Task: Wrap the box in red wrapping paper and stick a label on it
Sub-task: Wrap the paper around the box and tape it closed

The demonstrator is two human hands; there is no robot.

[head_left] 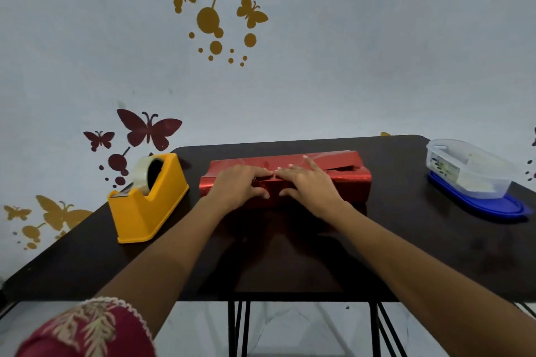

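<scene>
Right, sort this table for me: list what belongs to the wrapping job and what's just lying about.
Job: box in red wrapping paper, with left hand and right hand pressing its top seam; yellow tape dispenser, likely for taping.
Lying about: clear container on a blue lid, contents unclear, possibly labels; butterfly decals on the wall.

Box (342, 180) under my palms, long, lying flat mid-table, covered in shiny red paper (232, 166); top seam gaping at right.
</scene>
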